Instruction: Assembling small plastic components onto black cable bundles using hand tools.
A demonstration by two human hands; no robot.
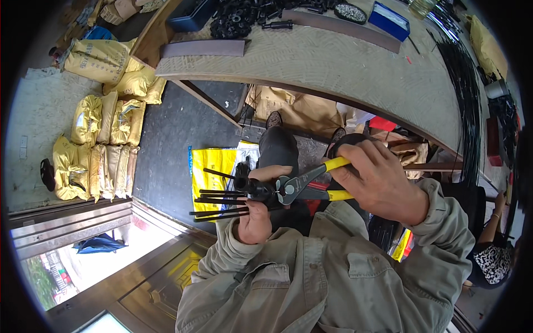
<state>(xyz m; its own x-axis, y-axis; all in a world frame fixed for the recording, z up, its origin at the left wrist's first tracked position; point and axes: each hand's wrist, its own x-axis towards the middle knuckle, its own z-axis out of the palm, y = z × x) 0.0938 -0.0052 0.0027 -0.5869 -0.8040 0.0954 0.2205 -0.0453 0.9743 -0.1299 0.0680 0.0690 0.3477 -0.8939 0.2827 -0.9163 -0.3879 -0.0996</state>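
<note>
My right hand [383, 180] grips the yellow handles of a cable cutter [302, 186], whose dark jaws point left. My left hand [256, 213] is closed around a bundle of thin black rods [219, 202] that stick out to the left. The cutter's jaws sit against the black collar at the bundle's end, right next to my left fingers. Both hands are held close in front of my chest, above my lap.
A curved wooden workbench [344, 66] carries black parts, a blue box [390, 19] and long black cables [466, 94]. Yellow sacks [102, 144] are stacked on the floor at left. A yellow bag [214, 166] lies by my feet. Another person [494, 250] sits at right.
</note>
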